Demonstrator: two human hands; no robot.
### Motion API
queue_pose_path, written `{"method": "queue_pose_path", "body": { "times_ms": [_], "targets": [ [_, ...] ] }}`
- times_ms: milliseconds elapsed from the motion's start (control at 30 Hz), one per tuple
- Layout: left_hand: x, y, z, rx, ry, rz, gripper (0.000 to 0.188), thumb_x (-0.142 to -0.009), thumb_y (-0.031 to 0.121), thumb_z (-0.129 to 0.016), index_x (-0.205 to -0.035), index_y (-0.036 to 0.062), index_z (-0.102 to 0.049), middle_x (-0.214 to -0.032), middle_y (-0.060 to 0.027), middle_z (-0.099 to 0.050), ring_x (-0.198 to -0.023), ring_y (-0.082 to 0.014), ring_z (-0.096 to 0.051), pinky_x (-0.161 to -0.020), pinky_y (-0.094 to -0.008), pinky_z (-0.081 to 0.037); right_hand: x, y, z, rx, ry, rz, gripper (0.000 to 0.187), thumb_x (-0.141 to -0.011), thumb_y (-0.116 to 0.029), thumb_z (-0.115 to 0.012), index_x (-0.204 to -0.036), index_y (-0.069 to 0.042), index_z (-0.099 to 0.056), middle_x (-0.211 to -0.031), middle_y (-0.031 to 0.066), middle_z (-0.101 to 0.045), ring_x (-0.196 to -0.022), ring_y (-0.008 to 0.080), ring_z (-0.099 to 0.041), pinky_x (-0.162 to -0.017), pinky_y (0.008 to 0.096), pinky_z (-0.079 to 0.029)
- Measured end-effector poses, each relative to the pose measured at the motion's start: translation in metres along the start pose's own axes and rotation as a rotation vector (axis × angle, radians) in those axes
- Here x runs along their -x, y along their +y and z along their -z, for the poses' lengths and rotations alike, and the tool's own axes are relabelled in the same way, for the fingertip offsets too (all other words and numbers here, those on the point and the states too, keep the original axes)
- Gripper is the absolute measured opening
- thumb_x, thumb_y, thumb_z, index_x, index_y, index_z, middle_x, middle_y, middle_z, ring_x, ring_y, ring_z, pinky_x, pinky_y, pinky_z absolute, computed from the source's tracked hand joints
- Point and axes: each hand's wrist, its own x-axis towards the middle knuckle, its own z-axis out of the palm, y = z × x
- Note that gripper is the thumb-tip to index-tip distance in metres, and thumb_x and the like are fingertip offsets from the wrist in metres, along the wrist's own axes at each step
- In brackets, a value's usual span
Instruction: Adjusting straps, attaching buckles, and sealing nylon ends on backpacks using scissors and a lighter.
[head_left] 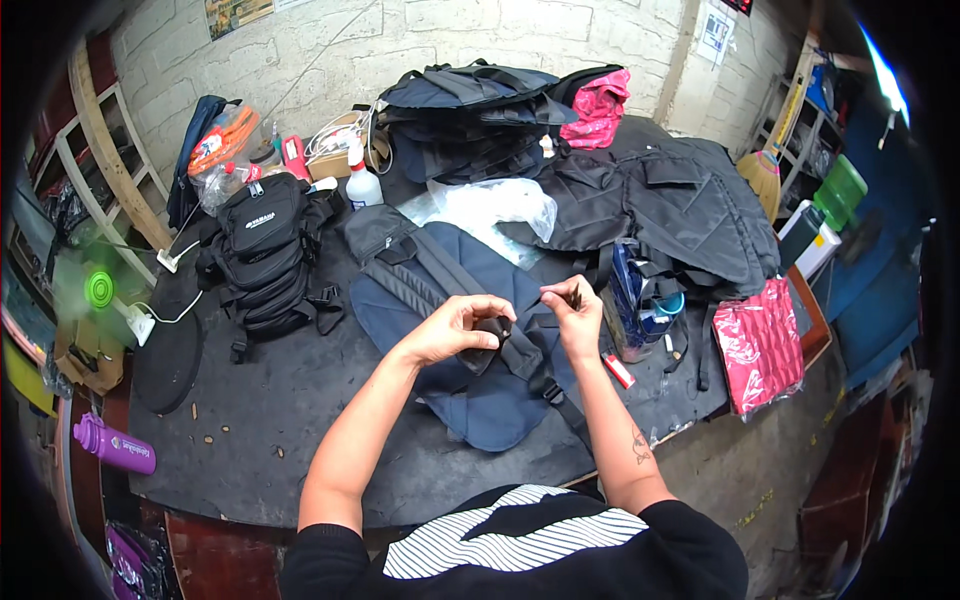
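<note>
A dark blue fabric bag piece (480,415) lies flat on the black table in front of me, with a grey-and-black padded strap (412,285) running across it. My left hand (455,328) is closed, thumb against fingers, on the end of a black strap (522,352) above the blue fabric. To its right, my right hand (575,312) pinches its fingertips together. Whatever is between them is dark and too small to make out. A black buckle (551,391) sits on the webbing below my hands.
A black backpack (262,260) stands at the left, near a spray bottle (363,180). Stacked bag pieces (470,95) are at the back, a black bag piece (690,215) at the right. A red packet (760,345) overhangs the right edge; a purple bottle (115,443) is far left.
</note>
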Motion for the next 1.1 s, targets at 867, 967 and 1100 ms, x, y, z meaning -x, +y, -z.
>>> {"method": "queue_pose_path", "body": {
  "times_ms": [867,967,1100],
  "targets": [
    [0.000,0.048,-0.013,-0.288,0.241,-0.064,0.024,-0.090,0.020,-0.058,-0.074,0.0037,-0.053,-0.070,0.0056,-0.044,-0.066,-0.0042,-0.040,-0.062,-0.0191,-0.033,0.013,-0.042,-0.023,-0.398,-0.642,-0.417,0.028,-0.076,-0.010,-0.072,-0.100,-0.003,-0.059,-0.092,-0.0002,-0.059,-0.079,0.0068,-0.054,-0.074,0.0215,-0.044],
    [0.002,0.046,-0.007,-0.103,0.343,-0.119,0.029,-0.092,0.024,-0.058,-0.068,0.0107,-0.047,-0.065,0.0104,-0.041,-0.061,0.0003,-0.033,-0.054,-0.0202,-0.027,0.010,-0.041,-0.024,-0.221,-0.669,-0.330,0.023,-0.071,-0.002,-0.071,-0.090,-0.004,-0.057,-0.084,-0.0002,-0.059,-0.075,0.0061,-0.052,-0.070,0.0221,-0.043],
    [0.008,0.042,0.002,0.151,0.363,-0.019,0.026,-0.089,0.021,-0.061,-0.067,0.0138,-0.050,-0.061,0.0104,-0.043,-0.055,0.0000,-0.036,-0.052,-0.0198,-0.030,0.025,-0.055,-0.043,0.327,-0.348,0.349,0.020,-0.061,0.008,-0.060,-0.076,-0.002,-0.052,-0.079,0.0068,-0.059,-0.064,0.0162,-0.055,-0.058,0.0295,-0.043]
  ]
}}
